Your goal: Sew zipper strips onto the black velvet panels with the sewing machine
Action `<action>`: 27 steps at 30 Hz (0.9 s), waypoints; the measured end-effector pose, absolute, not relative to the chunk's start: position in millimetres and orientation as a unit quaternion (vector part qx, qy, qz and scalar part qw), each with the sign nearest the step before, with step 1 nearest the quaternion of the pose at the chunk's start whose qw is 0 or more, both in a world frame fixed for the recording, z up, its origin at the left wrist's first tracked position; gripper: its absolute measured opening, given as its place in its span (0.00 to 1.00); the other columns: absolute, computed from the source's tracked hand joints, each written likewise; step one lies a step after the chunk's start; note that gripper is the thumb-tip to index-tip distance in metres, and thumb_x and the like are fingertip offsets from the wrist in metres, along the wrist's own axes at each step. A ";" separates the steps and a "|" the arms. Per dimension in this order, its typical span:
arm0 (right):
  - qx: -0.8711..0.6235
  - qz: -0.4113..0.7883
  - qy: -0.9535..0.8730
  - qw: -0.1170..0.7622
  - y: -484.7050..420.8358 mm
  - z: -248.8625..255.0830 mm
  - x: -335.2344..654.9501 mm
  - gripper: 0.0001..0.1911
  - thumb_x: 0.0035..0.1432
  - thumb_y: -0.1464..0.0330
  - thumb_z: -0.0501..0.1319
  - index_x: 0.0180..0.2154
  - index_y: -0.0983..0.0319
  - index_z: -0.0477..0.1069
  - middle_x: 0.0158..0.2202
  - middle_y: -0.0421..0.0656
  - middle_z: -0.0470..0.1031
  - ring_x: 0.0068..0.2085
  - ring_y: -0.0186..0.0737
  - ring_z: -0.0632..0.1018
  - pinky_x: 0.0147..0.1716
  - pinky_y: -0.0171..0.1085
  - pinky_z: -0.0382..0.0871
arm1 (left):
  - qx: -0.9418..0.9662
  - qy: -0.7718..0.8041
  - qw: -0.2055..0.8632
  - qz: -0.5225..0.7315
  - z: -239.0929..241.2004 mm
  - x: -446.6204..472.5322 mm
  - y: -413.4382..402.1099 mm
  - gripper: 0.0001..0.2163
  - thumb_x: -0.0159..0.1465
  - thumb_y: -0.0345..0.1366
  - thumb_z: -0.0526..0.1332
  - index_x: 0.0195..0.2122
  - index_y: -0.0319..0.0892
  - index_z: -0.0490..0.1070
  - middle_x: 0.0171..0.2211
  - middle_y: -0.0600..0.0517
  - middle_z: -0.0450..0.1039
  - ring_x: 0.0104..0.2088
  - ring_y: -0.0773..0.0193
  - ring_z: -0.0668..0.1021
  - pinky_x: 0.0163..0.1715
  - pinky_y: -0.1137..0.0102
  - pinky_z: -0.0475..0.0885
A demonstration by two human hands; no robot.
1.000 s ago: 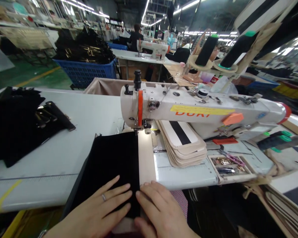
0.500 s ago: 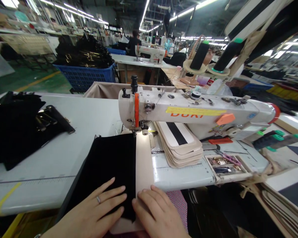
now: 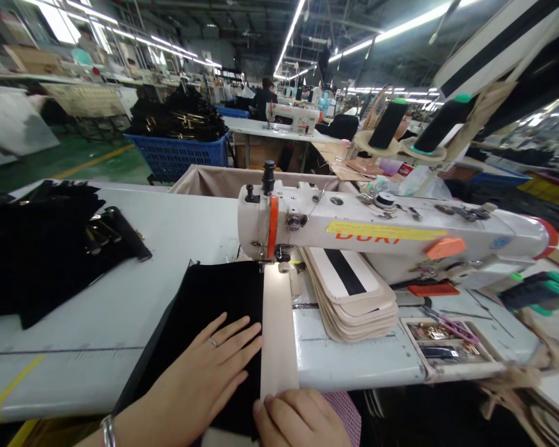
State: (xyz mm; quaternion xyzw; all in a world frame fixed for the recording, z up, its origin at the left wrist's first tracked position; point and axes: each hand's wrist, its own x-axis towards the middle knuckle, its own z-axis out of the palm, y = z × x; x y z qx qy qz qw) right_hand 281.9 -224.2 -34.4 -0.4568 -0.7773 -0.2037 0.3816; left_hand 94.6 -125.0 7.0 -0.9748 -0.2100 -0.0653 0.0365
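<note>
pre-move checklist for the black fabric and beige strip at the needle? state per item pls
1. Left hand flat on the black fabric, fingers spread: ok.
2. Right hand at the near end of the beige strip: ok.
3. Strip edge runs along the fabric's right edge up to the presser foot: ok, looks straight.
4. Both hands well back from the needle area: ok.
5. Presser foot down on the work: cannot tell, too small.
6. Stack of beige panels under the sewing machine arm lies close to the strip's right side; apart or touching: cannot tell.
</note>
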 end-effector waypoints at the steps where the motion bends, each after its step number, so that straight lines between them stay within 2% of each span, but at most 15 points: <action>1: -0.456 -0.205 -0.776 0.384 -221.6 -33.0 282.9 0.08 0.60 0.79 0.58 0.33 0.63 0.74 0.26 0.37 0.76 0.24 0.34 0.73 0.22 0.38 0.62 | -0.975 -0.210 0.037 -0.061 7.0 94.7 -122.3 0.25 0.67 0.31 0.55 0.66 0.49 0.58 0.65 0.53 0.61 0.64 0.60 0.65 0.67 0.57 0.51; 6: -0.450 -0.148 -0.810 0.346 -209.6 -22.6 291.2 0.14 0.65 0.75 0.50 0.39 0.65 0.75 0.27 0.40 0.76 0.26 0.36 0.72 0.22 0.39 0.62 | -0.975 -0.212 0.030 -0.051 7.2 99.7 -103.5 0.24 0.68 0.32 0.55 0.65 0.47 0.58 0.65 0.50 0.61 0.64 0.58 0.65 0.66 0.56 0.52; 12: -0.447 -0.117 -0.821 0.335 -195.0 -17.9 300.9 0.13 0.59 0.77 0.55 0.43 0.67 0.74 0.30 0.41 0.76 0.29 0.38 0.72 0.24 0.39 0.63 | -0.976 -0.207 0.027 -0.062 4.2 108.4 -86.0 0.21 0.69 0.32 0.54 0.63 0.42 0.62 0.64 0.47 0.62 0.65 0.58 0.64 0.66 0.57 0.53; 15: -0.441 -0.095 -0.836 0.313 -188.2 -17.1 304.3 0.13 0.59 0.77 0.55 0.45 0.69 0.74 0.31 0.42 0.76 0.29 0.39 0.72 0.25 0.39 0.63 | -0.977 -0.186 0.019 -0.101 6.4 106.6 -91.2 0.17 0.69 0.32 0.54 0.59 0.41 0.67 0.59 0.49 0.70 0.62 0.58 0.68 0.66 0.57 0.56; 18: -0.448 -0.061 -0.843 0.294 -183.5 -17.0 306.4 0.14 0.61 0.75 0.55 0.47 0.68 0.73 0.33 0.43 0.76 0.31 0.40 0.72 0.28 0.39 0.65 | -0.979 -0.155 -0.012 -0.134 9.7 99.6 -100.4 0.15 0.69 0.28 0.52 0.53 0.41 0.71 0.54 0.52 0.75 0.58 0.62 0.72 0.65 0.62 0.60; 21: -0.463 -0.028 -0.839 0.285 -180.4 -17.1 307.8 0.13 0.62 0.73 0.57 0.48 0.67 0.72 0.35 0.43 0.77 0.34 0.42 0.73 0.31 0.40 0.65 | -0.978 -0.119 -0.046 -0.166 8.6 93.7 -101.8 0.17 0.68 0.23 0.49 0.52 0.40 0.71 0.53 0.52 0.76 0.57 0.66 0.73 0.65 0.66 0.61; 27: -0.481 0.014 -0.835 0.267 -172.7 -14.7 312.8 0.13 0.65 0.71 0.59 0.50 0.63 0.71 0.38 0.43 0.77 0.36 0.43 0.73 0.34 0.42 0.66 | -0.970 -0.100 -0.090 -0.203 -4.2 94.5 -83.3 0.16 0.68 0.23 0.49 0.51 0.39 0.70 0.51 0.48 0.76 0.57 0.65 0.73 0.65 0.64 0.62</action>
